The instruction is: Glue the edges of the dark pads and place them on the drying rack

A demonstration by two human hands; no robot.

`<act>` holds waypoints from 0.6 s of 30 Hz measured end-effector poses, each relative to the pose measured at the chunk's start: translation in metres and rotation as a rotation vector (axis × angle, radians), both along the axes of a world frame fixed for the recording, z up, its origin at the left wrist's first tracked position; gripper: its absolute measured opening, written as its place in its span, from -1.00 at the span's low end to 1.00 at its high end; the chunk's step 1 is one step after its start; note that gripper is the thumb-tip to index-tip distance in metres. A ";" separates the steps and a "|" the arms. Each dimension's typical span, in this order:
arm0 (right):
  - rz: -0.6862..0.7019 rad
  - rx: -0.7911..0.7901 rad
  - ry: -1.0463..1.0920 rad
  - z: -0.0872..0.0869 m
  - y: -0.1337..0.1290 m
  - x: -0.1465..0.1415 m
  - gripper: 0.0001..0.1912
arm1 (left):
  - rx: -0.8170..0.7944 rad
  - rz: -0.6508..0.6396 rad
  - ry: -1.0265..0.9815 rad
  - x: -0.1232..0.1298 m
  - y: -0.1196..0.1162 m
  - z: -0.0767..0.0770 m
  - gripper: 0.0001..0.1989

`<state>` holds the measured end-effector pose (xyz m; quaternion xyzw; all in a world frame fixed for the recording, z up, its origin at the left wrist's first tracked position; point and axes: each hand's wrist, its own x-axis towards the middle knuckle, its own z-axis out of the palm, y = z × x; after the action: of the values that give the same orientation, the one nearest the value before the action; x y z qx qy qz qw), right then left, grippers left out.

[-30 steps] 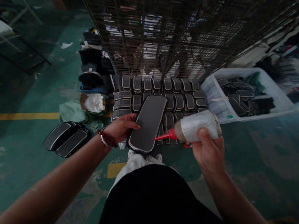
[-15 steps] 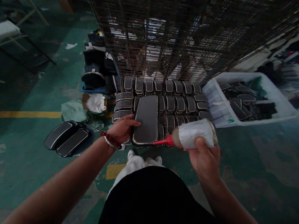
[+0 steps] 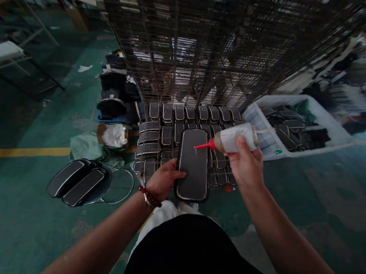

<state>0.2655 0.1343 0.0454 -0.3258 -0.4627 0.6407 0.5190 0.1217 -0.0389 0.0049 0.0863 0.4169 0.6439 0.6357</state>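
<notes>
My left hand (image 3: 164, 179) grips the left edge of a dark, rounded-rectangular panel (image 3: 192, 166), thumb on its face and the other fingers hidden beneath. A pale line runs round the panel's border. In my right hand (image 3: 247, 163) is a squeeze bottle (image 3: 237, 138) wrapped in white, lying sideways with its red nozzle (image 3: 205, 145) pointing left. The nozzle tip is over the upper middle of the panel, by a small light streak; whether it touches I cannot tell. Rows of smaller dark pieces (image 3: 148, 149) lie on a rack below.
A tall wire rack (image 3: 194, 57) stands behind the rows. At right is a white bin (image 3: 321, 148) of dark pieces. To the left, two dark panels (image 3: 83, 186) rest on a round stool, near a green sack (image 3: 86, 146) and piled black items (image 3: 112, 83).
The nozzle has moved from the panel's lower right corner to its upper middle. The panel and my left hand have shifted right and nearer to my body.
</notes>
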 end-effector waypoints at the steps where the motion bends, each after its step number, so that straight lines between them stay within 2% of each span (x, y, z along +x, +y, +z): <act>1: -0.008 0.018 -0.006 -0.002 -0.001 -0.002 -0.65 | 0.005 0.003 0.000 0.002 0.001 0.001 -0.64; 5: -0.008 0.030 -0.021 -0.008 -0.015 0.000 -0.59 | -0.048 0.018 0.008 0.005 0.003 0.007 -0.66; 8: 0.115 -0.016 -0.082 -0.010 -0.026 0.011 -0.59 | -0.100 0.033 0.023 0.003 0.002 0.009 -0.64; 11: 0.198 -0.032 -0.138 -0.009 -0.023 0.021 -0.63 | -0.115 0.030 0.041 0.000 0.000 0.010 -0.62; 14: 0.093 0.054 -0.102 -0.005 -0.007 0.022 -0.63 | -0.095 0.006 0.033 0.000 -0.002 0.012 -0.61; 18: -0.048 0.154 -0.022 -0.007 0.006 0.017 -0.53 | -0.077 -0.003 0.019 0.000 -0.003 0.013 -0.61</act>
<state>0.2825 0.1403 0.0388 -0.3030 -0.5083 0.5872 0.5523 0.1214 -0.0416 0.0180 0.0688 0.4472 0.6256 0.6355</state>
